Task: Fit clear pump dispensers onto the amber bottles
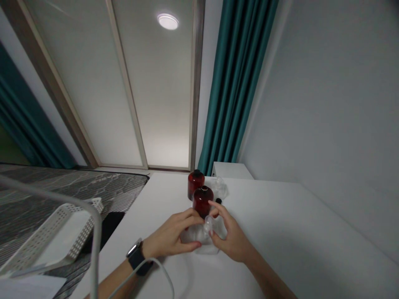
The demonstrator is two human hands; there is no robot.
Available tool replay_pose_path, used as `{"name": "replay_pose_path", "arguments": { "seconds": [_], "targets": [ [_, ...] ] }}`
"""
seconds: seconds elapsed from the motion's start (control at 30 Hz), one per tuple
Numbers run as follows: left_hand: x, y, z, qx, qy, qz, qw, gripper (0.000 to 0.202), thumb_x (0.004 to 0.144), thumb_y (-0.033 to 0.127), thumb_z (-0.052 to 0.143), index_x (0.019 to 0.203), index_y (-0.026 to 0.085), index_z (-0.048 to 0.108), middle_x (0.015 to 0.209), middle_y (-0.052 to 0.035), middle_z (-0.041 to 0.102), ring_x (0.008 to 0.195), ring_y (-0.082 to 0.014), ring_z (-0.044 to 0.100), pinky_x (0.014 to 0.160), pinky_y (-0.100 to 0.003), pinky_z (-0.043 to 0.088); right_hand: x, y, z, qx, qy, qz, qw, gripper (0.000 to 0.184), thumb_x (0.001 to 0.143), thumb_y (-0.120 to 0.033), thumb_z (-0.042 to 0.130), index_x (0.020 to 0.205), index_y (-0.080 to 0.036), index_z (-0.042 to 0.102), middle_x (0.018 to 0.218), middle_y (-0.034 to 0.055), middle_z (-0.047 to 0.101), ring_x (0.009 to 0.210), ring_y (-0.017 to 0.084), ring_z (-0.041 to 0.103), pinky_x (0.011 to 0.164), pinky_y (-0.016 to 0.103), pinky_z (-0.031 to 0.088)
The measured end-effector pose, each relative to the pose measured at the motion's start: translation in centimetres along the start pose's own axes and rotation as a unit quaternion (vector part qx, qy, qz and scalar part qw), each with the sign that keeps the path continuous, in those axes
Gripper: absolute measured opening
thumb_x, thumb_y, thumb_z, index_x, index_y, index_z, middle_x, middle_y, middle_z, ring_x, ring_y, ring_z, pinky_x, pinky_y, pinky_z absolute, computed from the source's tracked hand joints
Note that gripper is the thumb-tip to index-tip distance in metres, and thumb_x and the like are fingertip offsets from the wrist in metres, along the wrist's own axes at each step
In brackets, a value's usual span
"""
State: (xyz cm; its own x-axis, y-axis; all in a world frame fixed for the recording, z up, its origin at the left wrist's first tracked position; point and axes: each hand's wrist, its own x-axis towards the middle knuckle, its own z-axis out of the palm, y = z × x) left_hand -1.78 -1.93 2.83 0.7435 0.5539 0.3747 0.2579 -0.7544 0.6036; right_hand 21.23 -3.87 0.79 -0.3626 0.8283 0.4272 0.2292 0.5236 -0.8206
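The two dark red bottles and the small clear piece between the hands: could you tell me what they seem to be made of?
The dark red rounded bottle and the second dark red bottle behind it look like glossy tinted glass, possibly plastic, given their sheen and translucent depth. The small clear piece beside the right hand looks like transparent plastic or glass; its smooth highlights leave that open.

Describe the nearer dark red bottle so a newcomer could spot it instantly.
On the white table below the teal curtain, two dark red bottles stand in line. Yours is the front one, by the person's right hand, with a gold-ringed top.
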Motion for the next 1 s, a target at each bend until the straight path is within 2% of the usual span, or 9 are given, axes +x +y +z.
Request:
{"name": "replay_pose_path", "arguments": {
  "seconds": [0.2,0.4,0.5,0.67,0.8,0.93,1.0],
  "targets": [
    [0.0,0.0,-0.1,-0.020,-0.001,-0.024,1.000,0.043,0.085,0.029,0.072,0.125,0.025,0.056,0.118,-0.0071,0.059,0.107,-0.0224,0.059,0.091,-0.032,0.048,0.1,0.0,-0.4,0.032,-0.006,0.006,0.999,0.069,0.082,-0.013,0.057,0.146,-0.025,0.034,0.099,0.0026,0.059,0.097,0.021,0.059,0.101,0.042,0.041],
    [0.0,0.2,-0.1,-0.023,0.000,-0.034,0.999,0.042,0.085,0.030,0.073,0.124,0.024,0.057,0.118,-0.0078,0.059,0.107,-0.0228,0.059,0.092,-0.033,0.048,0.2,0.5,-0.5,0.054,-0.028,0.006,0.998,0.067,0.085,-0.014,0.056,0.147,-0.026,0.033,0.106,0.0048,0.061,0.104,0.022,0.059,0.105,0.044,0.038],
    [0.0,0.3,-0.1,-0.026,-0.001,-0.037,0.999,0.043,0.085,0.030,0.072,0.125,0.024,0.058,0.118,-0.0082,0.059,0.107,-0.0234,0.059,0.092,-0.034,0.048,0.2,0.8,-0.5,0.062,-0.014,0.007,0.998,0.065,0.086,-0.016,0.057,0.147,-0.027,0.035,0.100,0.0030,0.059,0.100,0.021,0.059,0.104,0.044,0.039],
    [0.0,0.3,-0.2,-0.039,-0.002,-0.041,0.998,0.043,0.084,0.028,0.073,0.125,0.024,0.058,0.119,-0.0079,0.059,0.108,-0.0234,0.058,0.093,-0.034,0.048,0.3,1.3,-0.5,0.102,-0.021,0.003,0.995,0.062,0.090,-0.022,0.058,0.147,-0.028,0.035,0.107,0.0050,0.062,0.106,0.023,0.059,0.105,0.045,0.037],
    [0.0,0.2,-0.1,-0.038,-0.003,-0.051,0.998,0.043,0.084,0.028,0.074,0.124,0.025,0.058,0.118,-0.0074,0.059,0.106,-0.0229,0.058,0.090,-0.033,0.049,0.4,1.3,-0.5,0.111,-0.004,0.011,0.994,0.056,0.091,-0.028,0.060,0.144,-0.028,0.040,0.097,0.0028,0.060,0.100,0.022,0.060,0.104,0.045,0.039],
    [-0.1,0.0,0.0,-0.038,-0.002,-0.054,0.998,0.044,0.083,0.028,0.074,0.124,0.025,0.058,0.118,-0.0071,0.059,0.104,-0.0224,0.058,0.088,-0.032,0.049,0.6,1.3,-0.5,0.149,-0.018,0.024,0.988,0.058,0.091,-0.031,0.061,0.144,-0.027,0.039,0.103,0.0053,0.063,0.104,0.023,0.060,0.103,0.045,0.039],
    [-0.1,-0.1,0.1,-0.039,-0.002,-0.056,0.998,0.044,0.083,0.027,0.074,0.124,0.025,0.058,0.118,-0.0070,0.058,0.105,-0.0223,0.058,0.088,-0.032,0.048,0.6,1.4,-0.6,0.160,-0.015,0.025,0.987,0.057,0.091,-0.030,0.061,0.144,-0.027,0.039,0.099,0.0045,0.062,0.104,0.023,0.060,0.103,0.045,0.040]
  ]
}}
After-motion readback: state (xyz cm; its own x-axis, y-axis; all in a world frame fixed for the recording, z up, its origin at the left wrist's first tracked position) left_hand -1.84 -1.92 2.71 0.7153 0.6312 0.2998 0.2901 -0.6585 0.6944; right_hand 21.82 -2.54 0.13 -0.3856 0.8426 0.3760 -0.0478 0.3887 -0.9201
